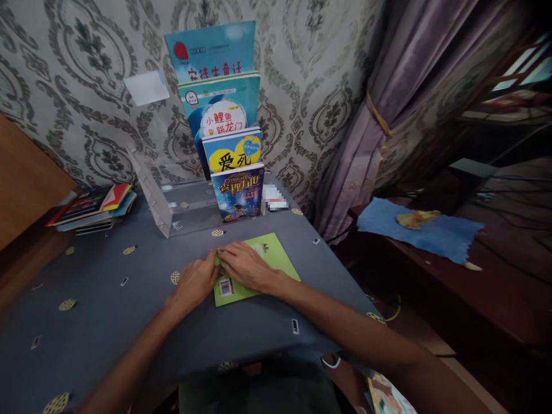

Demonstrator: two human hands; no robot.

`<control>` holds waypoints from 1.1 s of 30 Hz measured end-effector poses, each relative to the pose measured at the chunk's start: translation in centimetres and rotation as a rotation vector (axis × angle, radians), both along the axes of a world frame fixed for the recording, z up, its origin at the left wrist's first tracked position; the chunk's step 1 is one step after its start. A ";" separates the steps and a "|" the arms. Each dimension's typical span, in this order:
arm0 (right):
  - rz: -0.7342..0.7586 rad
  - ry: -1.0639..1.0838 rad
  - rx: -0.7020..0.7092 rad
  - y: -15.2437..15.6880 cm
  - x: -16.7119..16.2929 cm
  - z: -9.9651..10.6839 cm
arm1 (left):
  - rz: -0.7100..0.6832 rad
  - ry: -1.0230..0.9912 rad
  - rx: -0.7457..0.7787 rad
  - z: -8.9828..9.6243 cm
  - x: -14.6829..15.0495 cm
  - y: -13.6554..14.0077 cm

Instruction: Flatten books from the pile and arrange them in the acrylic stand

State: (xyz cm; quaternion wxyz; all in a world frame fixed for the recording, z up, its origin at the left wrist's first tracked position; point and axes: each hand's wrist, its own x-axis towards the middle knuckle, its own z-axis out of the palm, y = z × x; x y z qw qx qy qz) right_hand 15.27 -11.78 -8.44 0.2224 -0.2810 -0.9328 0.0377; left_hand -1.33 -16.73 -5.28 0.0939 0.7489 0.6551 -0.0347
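Observation:
A light green book (282, 257) lies flat on the table, a barcode showing near its lower left corner. My left hand (195, 283) is closed at the book's left edge, its fingertips curled in against that edge. Across the cover reaches my right hand (246, 265), its fingers bent and pressed together at the same edge, touching or nearly touching the left hand. Just beyond the hands, a clear acrylic rack (152, 192) holds several upright books. The front one is a dark blue book (239, 195) standing upside down; behind it are a yellow-and-blue book (233, 152) and taller teal books (224, 109).
A stack of books (95, 210) lies at the left by a wooden panel (32, 172). A small white item (275, 196), partly blurred, sits right of the rack. Beyond the table's right edge are a purple curtain (401, 75) and a blue cloth (426, 230) on a dark red surface.

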 end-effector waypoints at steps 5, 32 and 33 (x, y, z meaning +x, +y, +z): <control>0.009 -0.021 -0.042 -0.1 -0.3 -1.0 | -0.049 0.129 0.183 -0.7 0.9 0.8; -0.390 -0.056 -0.089 2.0 7.7 -2.2 | -0.268 -0.004 0.297 -3.8 0.2 1.0; -0.388 -0.053 -0.092 2.0 7.8 -2.2 | -0.246 0.006 0.293 -3.7 0.2 0.9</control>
